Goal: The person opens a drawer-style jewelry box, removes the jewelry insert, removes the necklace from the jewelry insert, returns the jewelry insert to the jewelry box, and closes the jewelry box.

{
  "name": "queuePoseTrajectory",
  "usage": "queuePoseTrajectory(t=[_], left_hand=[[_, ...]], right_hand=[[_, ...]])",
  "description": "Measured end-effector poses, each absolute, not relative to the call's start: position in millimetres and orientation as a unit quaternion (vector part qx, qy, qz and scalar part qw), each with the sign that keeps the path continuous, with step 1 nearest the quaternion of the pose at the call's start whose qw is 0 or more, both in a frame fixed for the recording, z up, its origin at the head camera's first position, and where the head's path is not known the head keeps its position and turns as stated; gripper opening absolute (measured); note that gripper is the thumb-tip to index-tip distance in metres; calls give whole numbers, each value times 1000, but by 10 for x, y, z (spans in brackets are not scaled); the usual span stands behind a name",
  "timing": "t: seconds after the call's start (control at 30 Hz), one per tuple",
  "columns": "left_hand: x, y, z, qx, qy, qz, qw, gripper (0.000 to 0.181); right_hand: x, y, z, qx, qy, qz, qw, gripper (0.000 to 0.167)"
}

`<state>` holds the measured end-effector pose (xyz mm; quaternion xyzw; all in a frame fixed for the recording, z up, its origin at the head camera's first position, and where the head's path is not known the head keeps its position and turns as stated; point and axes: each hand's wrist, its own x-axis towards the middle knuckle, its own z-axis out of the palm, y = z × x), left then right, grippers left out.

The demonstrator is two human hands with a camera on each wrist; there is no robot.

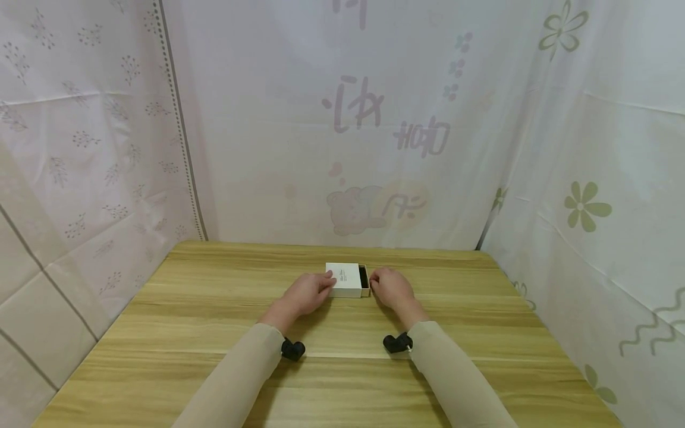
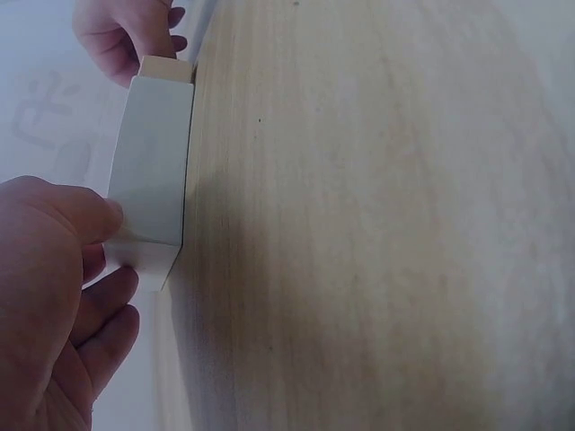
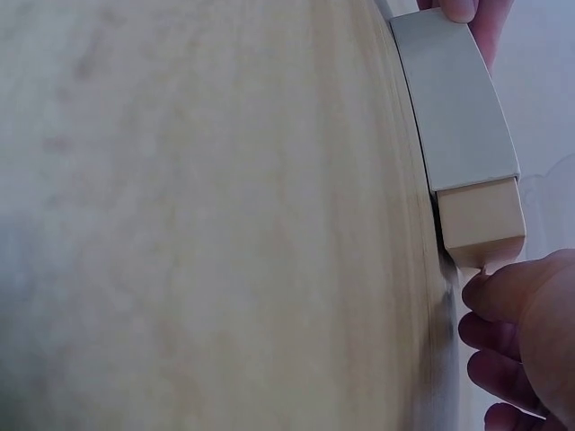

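Note:
A small white drawer box [image 1: 343,280] with dark print on its lid lies on the wooden table. Its tan inner tray [image 3: 485,214] sticks partway out of the right end, and a dark interior shows there in the head view. My left hand [image 1: 307,294] grips the left end of the white sleeve [image 2: 154,162], thumb on its near side and fingers at its end. At the tray's outer end, the curled right hand [image 1: 393,288] pinches what looks like a small pull tab [image 3: 481,269], mostly hidden by the fingertips.
The wood-grain table [image 1: 332,380] reaches back to a pale printed curtain [image 1: 267,148]. More curtains hang along the left and right sides. A black wrist camera [image 1: 292,349] is worn on the left wrist, another [image 1: 398,342] on the right.

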<state>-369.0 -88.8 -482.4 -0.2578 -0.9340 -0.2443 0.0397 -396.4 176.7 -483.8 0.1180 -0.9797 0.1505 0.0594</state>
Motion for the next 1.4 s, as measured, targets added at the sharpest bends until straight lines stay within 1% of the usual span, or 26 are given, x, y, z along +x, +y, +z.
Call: queuePoseTrajectory(t=[0.33, 0.9, 1.4], left_hand=[[-3658, -879, -4793, -259, -932, -253, 32, 36], [-3683, -889, -4801, -263, -934, -239, 42, 36], [-3673, -900, -4807, -264, -932, -245, 46, 35]], right_hand=[[-3967, 1796, -4830, 115, -981, 146, 52, 17], [-3966, 1843, -4819, 111, -982, 140, 57, 18], [-3958, 1883, -4810, 103, -984, 142, 44, 18]])
